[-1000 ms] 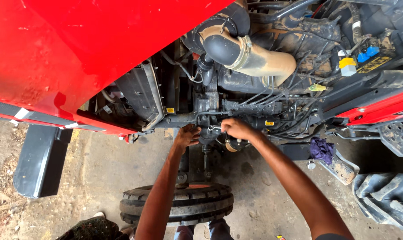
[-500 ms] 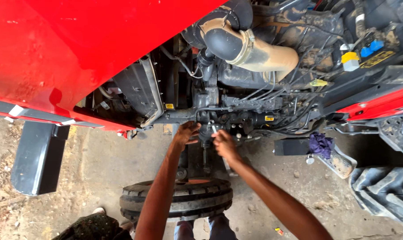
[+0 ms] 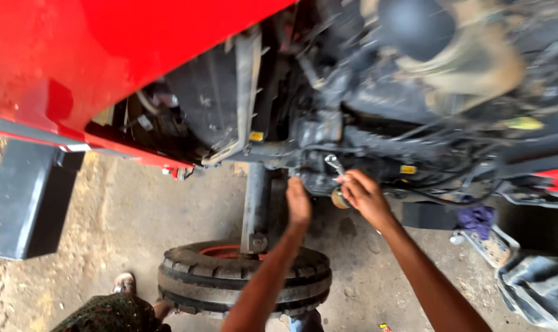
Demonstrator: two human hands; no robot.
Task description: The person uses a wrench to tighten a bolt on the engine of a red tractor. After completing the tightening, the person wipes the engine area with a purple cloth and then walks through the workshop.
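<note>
From the head camera, looking down past the raised glossy red metal bonnet into the dark, greasy engine block of a tractor, both bare arms reach up to its underside. The right hand is curled closed around the shank of a slim silver metal spanner, whose head pokes up just above the fingers and sits against the grimy casting low on the engine. The left hand lies just beside it, held flat with fingers together and extended towards the same spot; it grips nothing that I can see, and whether its fingertips touch the metal is hard to tell through the blur. Below the hands, a ribbed black rubber front tyre stands on the dusty concrete floor. A purple rag lies at the right.
</note>
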